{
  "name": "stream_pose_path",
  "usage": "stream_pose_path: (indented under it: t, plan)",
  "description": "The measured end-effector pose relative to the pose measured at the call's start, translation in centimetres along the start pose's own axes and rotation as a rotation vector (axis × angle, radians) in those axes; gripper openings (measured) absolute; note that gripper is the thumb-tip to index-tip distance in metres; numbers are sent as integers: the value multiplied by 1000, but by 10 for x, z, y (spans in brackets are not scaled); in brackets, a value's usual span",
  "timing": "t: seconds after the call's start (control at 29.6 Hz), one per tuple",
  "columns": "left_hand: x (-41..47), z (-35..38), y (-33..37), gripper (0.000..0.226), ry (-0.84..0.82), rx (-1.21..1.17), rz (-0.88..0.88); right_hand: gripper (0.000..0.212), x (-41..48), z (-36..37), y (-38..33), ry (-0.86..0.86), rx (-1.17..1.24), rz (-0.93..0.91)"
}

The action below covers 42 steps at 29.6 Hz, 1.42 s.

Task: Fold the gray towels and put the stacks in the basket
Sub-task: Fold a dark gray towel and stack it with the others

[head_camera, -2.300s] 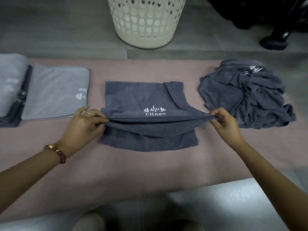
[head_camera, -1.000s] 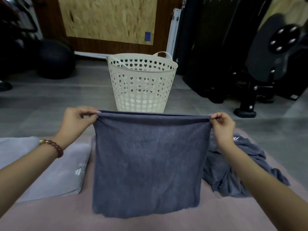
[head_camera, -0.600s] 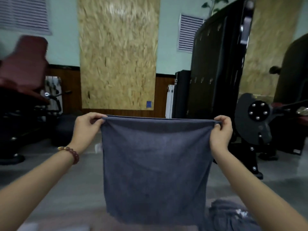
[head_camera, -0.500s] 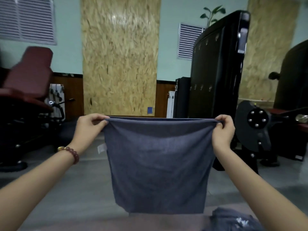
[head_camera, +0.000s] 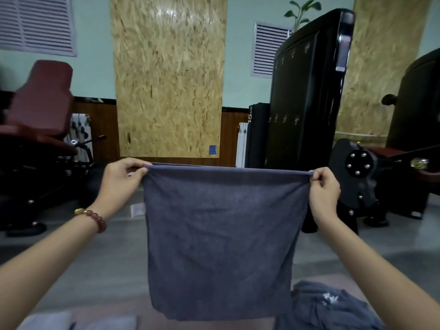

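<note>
A dark gray towel (head_camera: 221,239), folded double, hangs in the air in front of me, stretched flat between both hands. My left hand (head_camera: 121,179) pinches its top left corner. My right hand (head_camera: 323,189) pinches its top right corner. A crumpled pile of dark gray towels (head_camera: 326,308) lies at the bottom right on the pink mat (head_camera: 100,310). The corners of lighter gray folded towels (head_camera: 45,321) show at the bottom left. The basket is hidden behind the held towel.
Gym machines stand around: a red-padded one (head_camera: 40,110) at the left, a tall black one (head_camera: 307,96) right of centre, another (head_camera: 362,172) at the far right. Gray floor (head_camera: 71,253) lies beyond the mat.
I lifted the towel off the mat and raised it upright in front of me. The view tilted up from the mat to the room. In the last half second the towel's lower edge dropped slightly.
</note>
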<state>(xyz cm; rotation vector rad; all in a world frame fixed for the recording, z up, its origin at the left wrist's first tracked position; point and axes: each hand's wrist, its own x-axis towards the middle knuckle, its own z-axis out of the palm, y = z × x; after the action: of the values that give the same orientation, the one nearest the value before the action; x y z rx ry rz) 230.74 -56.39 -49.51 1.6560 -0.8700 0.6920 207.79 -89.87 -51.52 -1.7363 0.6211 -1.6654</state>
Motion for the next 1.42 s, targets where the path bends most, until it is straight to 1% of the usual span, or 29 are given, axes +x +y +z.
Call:
stream_pose_path:
  t: [0.1,0.2,0.3,0.37,0.44,0.51,0.61,0.71,0.81,0.88,0.98,1.05,1.12,1.18,1.22,1.25,1.28,1.35,1.39,1.42]
  plan:
    - [-28,-5,15,36,4,-75,-2,39,-20,-12,-7,22,31,-63]
    - [-69,-6,26,35,102,-138,58,38,-53,-27,-10,34,6,-166]
    - [-96,2,25,31,172,-214,83,35,-75,-35,10,60,-36,-126]
    - [-101,16,11,27,163,-222,64,28,-80,-29,31,2,-100,-40]
    - [-104,36,-21,20,99,-156,-9,20,-84,-14,57,-101,-238,42]
    - [-119,59,-63,16,5,-85,-151,21,-94,4,89,-213,-396,121]
    - [-165,96,-135,15,-132,23,-352,24,-124,33,152,-405,-592,208]
    - [-214,130,-198,16,-202,106,-500,25,-152,64,211,-546,-732,254]
    - [-250,159,-246,20,-233,169,-598,27,-173,90,263,-628,-752,312]
    - [-274,184,-285,19,-284,225,-616,30,-194,108,312,-687,-716,354]
    - [-300,214,-333,15,-313,260,-618,31,-225,124,369,-708,-649,373]
    - [-304,226,-351,16,-321,284,-632,28,-231,132,384,-754,-608,357]
    - [-302,238,-367,15,-342,291,-641,31,-229,143,396,-812,-591,354]
    - [-299,247,-375,17,-373,308,-652,31,-225,149,408,-872,-704,280]
    - [-298,249,-376,21,-395,344,-635,36,-226,151,413,-909,-797,222]
    - [-300,254,-377,28,-437,421,-573,42,-230,153,417,-953,-896,173]
    - [-303,256,-372,34,-511,506,-455,45,-237,155,414,-989,-947,114]
    - [-318,254,-357,44,-750,551,-126,43,-262,151,405,-1091,-874,-70]
    - [-328,250,-348,49,-869,531,24,44,-278,145,399,-1167,-809,-172]
    - [-342,244,-342,53,-965,520,132,51,-298,137,393,-1252,-765,-253]
